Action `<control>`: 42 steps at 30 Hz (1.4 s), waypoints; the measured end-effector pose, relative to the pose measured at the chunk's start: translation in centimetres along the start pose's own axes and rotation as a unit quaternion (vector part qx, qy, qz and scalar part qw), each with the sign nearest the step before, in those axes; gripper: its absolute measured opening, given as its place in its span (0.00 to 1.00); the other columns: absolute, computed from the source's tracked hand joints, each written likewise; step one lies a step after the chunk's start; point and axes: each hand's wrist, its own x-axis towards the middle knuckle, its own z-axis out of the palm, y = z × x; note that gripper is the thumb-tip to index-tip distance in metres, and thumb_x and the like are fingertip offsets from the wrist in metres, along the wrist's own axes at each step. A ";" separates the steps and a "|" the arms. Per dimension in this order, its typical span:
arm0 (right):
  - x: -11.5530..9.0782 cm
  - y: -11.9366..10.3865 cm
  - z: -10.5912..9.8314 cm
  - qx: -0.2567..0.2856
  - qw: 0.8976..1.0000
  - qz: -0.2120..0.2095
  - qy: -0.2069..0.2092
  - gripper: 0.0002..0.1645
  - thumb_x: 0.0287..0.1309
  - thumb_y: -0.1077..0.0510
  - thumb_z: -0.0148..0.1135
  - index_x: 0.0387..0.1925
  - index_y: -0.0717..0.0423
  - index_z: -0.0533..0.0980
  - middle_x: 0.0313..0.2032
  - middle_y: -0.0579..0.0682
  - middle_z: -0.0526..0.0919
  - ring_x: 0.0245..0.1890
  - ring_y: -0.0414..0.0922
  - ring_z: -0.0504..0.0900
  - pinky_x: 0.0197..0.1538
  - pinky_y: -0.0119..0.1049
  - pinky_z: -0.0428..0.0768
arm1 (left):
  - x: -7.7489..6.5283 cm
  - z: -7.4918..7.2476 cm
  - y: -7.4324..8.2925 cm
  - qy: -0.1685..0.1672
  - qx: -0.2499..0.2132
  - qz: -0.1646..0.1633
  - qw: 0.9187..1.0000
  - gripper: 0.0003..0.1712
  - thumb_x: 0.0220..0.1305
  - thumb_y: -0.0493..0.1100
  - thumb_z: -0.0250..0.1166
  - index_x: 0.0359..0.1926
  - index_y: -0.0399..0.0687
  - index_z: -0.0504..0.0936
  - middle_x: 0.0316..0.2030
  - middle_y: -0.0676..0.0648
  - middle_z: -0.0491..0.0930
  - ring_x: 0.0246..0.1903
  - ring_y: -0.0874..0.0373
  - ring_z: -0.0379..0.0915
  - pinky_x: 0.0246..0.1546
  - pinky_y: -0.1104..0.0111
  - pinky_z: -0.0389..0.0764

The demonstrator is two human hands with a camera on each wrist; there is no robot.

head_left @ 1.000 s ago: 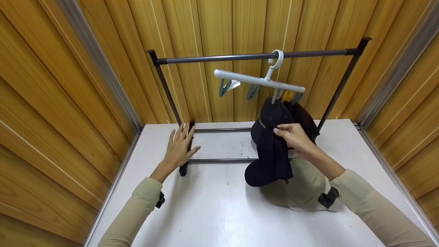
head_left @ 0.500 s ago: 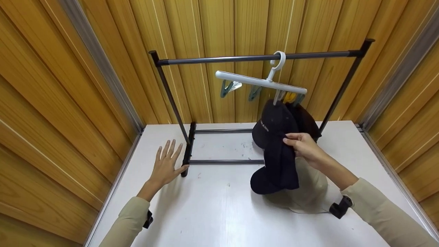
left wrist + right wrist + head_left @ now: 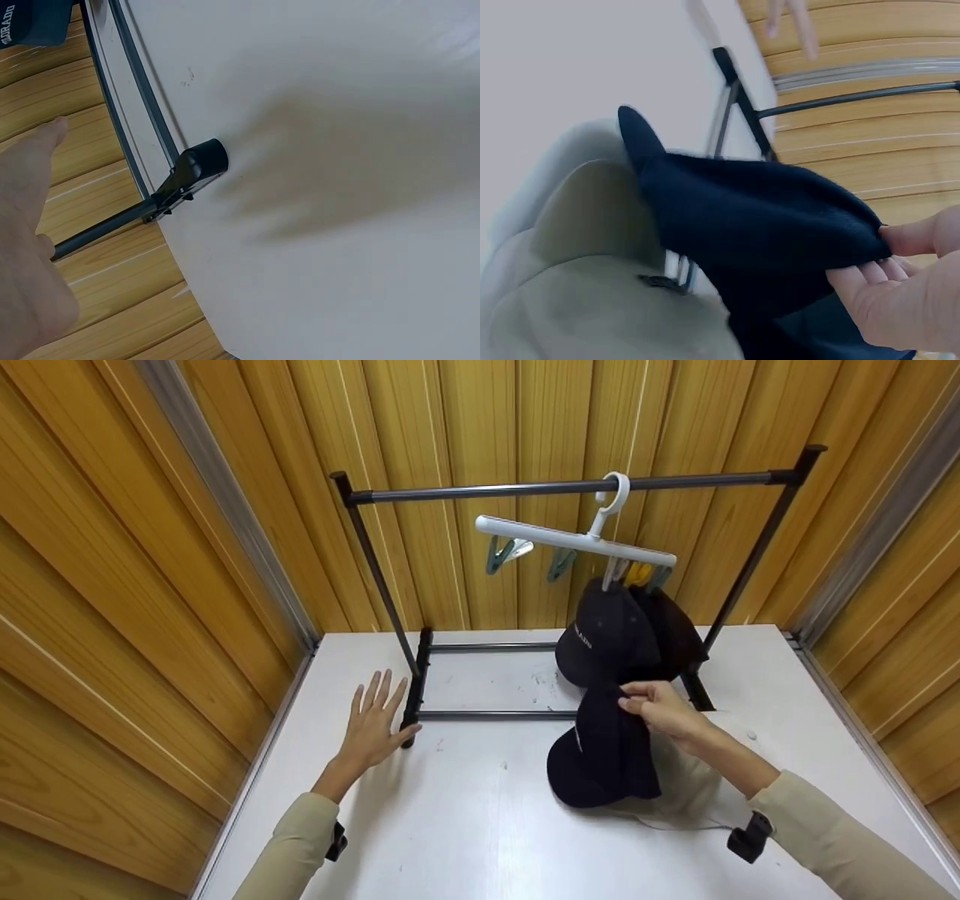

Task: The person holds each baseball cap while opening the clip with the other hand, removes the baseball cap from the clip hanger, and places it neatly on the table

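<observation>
Navy cap [image 3: 606, 751] lower than before

And there's the lettering, right on the front of the hanging dark cap [image 3: 615, 634]: pale capitals [image 3: 583, 637], small and slanting down to the right in the head view, with R-A-D-O about all that comes through. Over to the left wrist view, and it's sharper here, up in the top left corner: "ORADO", the frame's edge cutting in right where it begins. Down to the lower navy cap [image 3: 619, 750], and a pale sliver of marking [image 3: 578, 739] shows on its front, seen nearly edge-on, far too thin to read.
</observation>
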 end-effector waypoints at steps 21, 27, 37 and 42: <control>-3.2 4.2 -3.3 -0.167 0.981 -0.012 0.093 0.25 0.68 0.59 0.64 0.60 0.73 0.75 0.43 0.66 0.89 0.29 0.44 0.89 0.31 0.38 0.88 | -0.1 0.6 0.2 0.015 -0.005 -0.010 1.000 0.49 0.64 0.61 0.67 0.78 0.42 0.61 0.78 0.31 0.54 0.79 0.33 0.45 0.76 0.36 0.45; -3.5 5.2 -3.8 -0.170 0.981 -0.004 0.096 0.25 0.67 0.61 0.65 0.60 0.73 0.74 0.38 0.65 0.90 0.24 0.47 0.89 0.27 0.41 0.87 | -0.2 0.7 0.3 0.008 -0.006 -0.010 1.000 0.49 0.64 0.60 0.67 0.78 0.42 0.61 0.78 0.30 0.54 0.79 0.33 0.45 0.77 0.37 0.45; -3.7 6.3 -4.2 -0.196 0.975 -0.003 0.102 0.24 0.66 0.60 0.65 0.57 0.74 0.76 0.38 0.66 0.89 0.20 0.47 0.87 0.24 0.42 0.87 | -0.6 1.1 0.3 0.004 -0.011 -0.005 1.000 0.49 0.64 0.62 0.66 0.78 0.42 0.61 0.78 0.30 0.54 0.79 0.32 0.45 0.76 0.36 0.46; -3.7 6.5 -4.4 -0.191 0.976 0.009 0.103 0.22 0.66 0.61 0.65 0.57 0.72 0.77 0.37 0.63 0.90 0.20 0.47 0.87 0.24 0.42 0.87 | -0.7 1.1 0.6 0.006 -0.018 -0.001 1.000 0.49 0.64 0.61 0.67 0.77 0.40 0.62 0.77 0.29 0.56 0.78 0.31 0.47 0.76 0.36 0.47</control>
